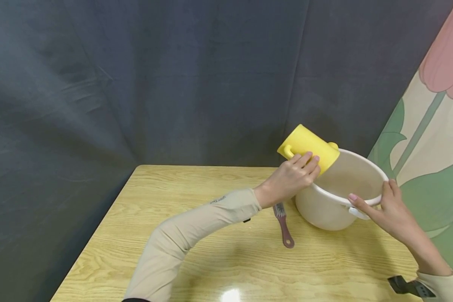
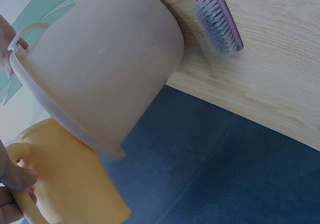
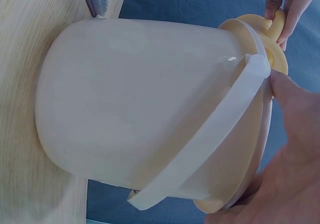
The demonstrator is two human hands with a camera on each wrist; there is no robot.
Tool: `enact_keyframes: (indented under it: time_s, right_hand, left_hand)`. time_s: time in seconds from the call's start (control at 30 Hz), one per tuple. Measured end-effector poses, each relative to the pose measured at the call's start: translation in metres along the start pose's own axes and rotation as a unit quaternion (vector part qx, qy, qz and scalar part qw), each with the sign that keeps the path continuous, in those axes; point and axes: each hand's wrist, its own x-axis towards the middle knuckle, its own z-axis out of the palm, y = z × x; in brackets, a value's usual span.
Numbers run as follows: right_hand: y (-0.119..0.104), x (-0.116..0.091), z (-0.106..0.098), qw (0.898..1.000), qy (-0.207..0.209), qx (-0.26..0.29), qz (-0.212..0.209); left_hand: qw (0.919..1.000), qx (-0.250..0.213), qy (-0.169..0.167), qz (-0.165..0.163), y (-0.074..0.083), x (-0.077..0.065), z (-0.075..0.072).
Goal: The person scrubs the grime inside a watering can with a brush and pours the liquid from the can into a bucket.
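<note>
A yellow jug (image 1: 305, 144) is tipped over the left part of the rim of a white bucket (image 1: 322, 209), its open end toward the inside. My left hand (image 1: 296, 174) grips the jug's handle, fingers curled round it in the left wrist view. At the bucket's near right, my right hand (image 1: 392, 212) holds the rim between thumb and fingers. The bucket's white carrying handle (image 3: 200, 139) hangs down along its side. What lies at the bottom of the bucket is hidden. A purple-handled scrubbing brush (image 1: 285, 228) lies just left of the bucket.
The wooden table (image 1: 211, 247) carries the bucket and brush near its far right part. A dark blue curtain (image 1: 211, 84) hangs behind the far edge and along the left. On the right stands a wall with painted flowers (image 1: 434, 188).
</note>
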Motion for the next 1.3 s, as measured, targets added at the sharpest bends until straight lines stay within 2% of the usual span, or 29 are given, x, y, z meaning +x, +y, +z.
enact_keyframes:
  time_s: [0.53, 1.0, 1.3]
  right_hand:
    - [0.0012, 0.0008, 0.001, 1.0, 0.008, 0.005, -0.009]
    - [0.0008, 0.0013, -0.0009, 1.0, -0.007, -0.003, 0.008]
    - [0.0011, 0.0004, -0.0004, 1.0, -0.001, 0.0, 0.004]
  left_hand:
    - [0.9999, 0.005, -0.008, 0.005, 0.0007, 0.0005, -0.0003]
    - [0.9998, 0.011, -0.011, 0.013, 0.001, 0.002, -0.0005]
    - [0.9995, 0.0, -0.027, 0.016, 0.003, 0.0034, -0.0014]
